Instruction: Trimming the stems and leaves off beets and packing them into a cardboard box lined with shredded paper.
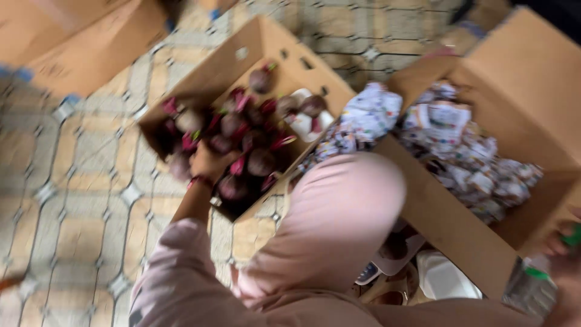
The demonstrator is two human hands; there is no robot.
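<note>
left hand (pixel 209 162) reaches into brown cardboard box (pixel 212 75) of beets (pixel 261 162); fingers' state blurred, cannot tell.

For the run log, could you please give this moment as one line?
left hand: in beet box, among beets | right hand: frame edge, grip unclear | paper-filled box beside | view blurred

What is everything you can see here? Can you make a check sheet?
Surface: tiled floor, patterned.
Job's things: beets piled in an open box.
Clutter: second box full of printed packets; white trays and a clear bottle low right; flat cardboard top left.
Grippers: left hand reaches among the beets, grip too blurred to tell; right hand at the right edge, mostly cut off.
Cables: nothing seen.
Surroundings: pink sleeve and knee of the person.
</note>
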